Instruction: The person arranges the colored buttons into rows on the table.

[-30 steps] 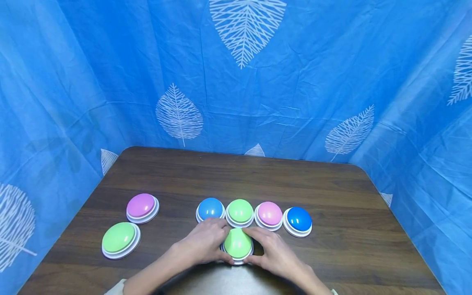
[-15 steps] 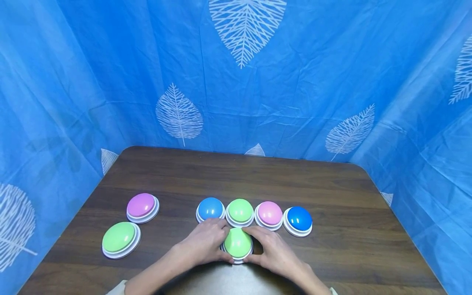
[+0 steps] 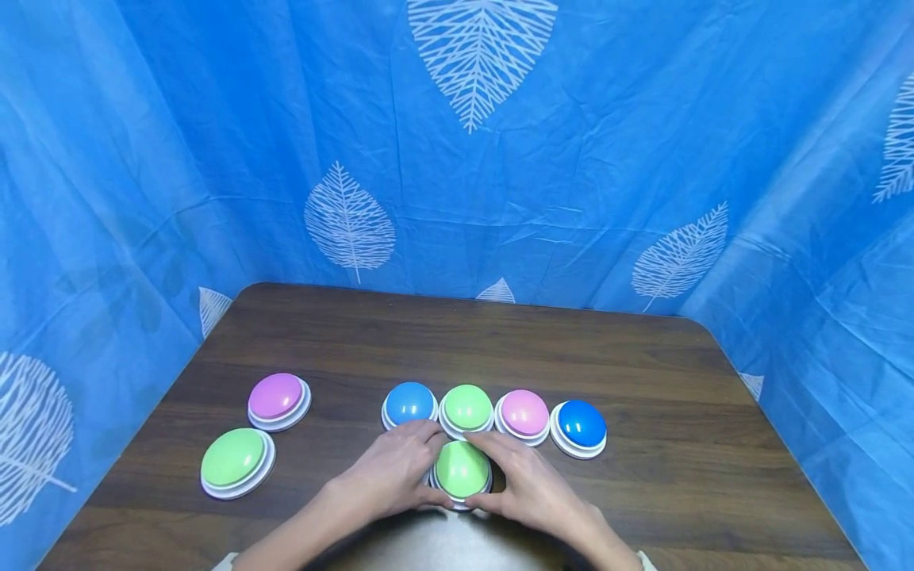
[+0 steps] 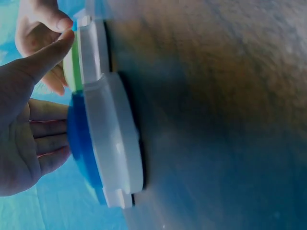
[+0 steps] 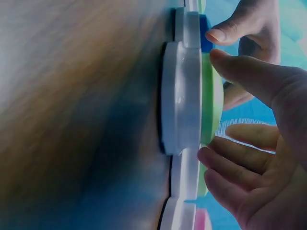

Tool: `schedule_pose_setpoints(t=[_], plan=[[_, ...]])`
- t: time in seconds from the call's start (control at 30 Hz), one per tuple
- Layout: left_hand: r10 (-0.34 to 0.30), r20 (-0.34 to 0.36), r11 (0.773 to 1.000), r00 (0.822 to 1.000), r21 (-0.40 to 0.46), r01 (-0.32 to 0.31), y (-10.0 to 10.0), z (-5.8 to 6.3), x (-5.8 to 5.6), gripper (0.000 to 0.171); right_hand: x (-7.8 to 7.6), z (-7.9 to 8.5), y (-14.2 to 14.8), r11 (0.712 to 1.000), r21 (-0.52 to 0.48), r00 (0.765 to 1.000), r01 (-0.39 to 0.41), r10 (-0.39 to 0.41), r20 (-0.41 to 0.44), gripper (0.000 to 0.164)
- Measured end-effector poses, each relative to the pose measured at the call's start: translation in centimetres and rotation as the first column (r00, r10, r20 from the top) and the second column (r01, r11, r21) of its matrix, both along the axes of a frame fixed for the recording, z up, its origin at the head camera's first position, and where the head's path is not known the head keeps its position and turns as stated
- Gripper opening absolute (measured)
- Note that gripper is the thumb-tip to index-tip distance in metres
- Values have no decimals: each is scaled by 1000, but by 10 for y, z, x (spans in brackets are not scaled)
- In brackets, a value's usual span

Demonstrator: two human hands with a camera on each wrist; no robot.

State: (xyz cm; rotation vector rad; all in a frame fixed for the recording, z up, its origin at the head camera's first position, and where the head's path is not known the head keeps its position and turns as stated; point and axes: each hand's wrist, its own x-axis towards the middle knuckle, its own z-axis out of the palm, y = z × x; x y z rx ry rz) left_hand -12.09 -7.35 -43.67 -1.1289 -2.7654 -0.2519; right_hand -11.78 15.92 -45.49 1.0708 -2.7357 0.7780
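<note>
A green dome push button (image 3: pixel 462 469) on a white round base sits at the table's front, between both hands. My left hand (image 3: pixel 391 469) grips its left side, thumb at the near edge and fingers at the far edge. Opposite it, my right hand (image 3: pixel 527 480) curves round the right side in the same manner; its thumb and fingers span the button in the right wrist view. Just behind stand a light blue button (image 3: pixel 410 402), a second green button (image 3: pixel 467 407) and a pink button (image 3: pixel 524 411). A blue button (image 4: pixel 81 132) hides part of the left hand's fingers in the left wrist view.
A dark blue button (image 3: pixel 581 423) ends the row on the right. Apart on the left are a purple-pink button (image 3: pixel 276 396) and a large green button (image 3: pixel 232 457). The brown wooden table (image 3: pixel 443 341) meets blue leaf-patterned curtains (image 3: pixel 543 159) at its back and sides.
Little differs. The right hand's index fingertip has slid slightly up and left beyond the front green button's far edge. The whole head view has shifted a touch.
</note>
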Motion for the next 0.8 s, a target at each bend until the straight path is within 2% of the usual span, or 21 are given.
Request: schedule_pose_setpoints(t=[0.2,0.37,0.47,0.63,0.8], plan=[[68,-40,997,997,46,-66,-22,9,5,75,-6,10,-24,998,-30,998,-50,51,22,75],[163,6,986,987,34,-163,-48,18,10,78,-12,20,-52,997,-2,996,-83,83,33,74],[243,28,969,970,36,-244,-67,23,14,81,-17,25,-72,995,23,995,-100,99,30,74],[361,-1,930,933,76,-360,-102,26,22,79,-23,33,-108,991,59,992,-118,115,56,75],[417,-56,902,907,144,-406,-136,21,31,78,-27,35,-143,980,86,984,-177,179,-6,75]])
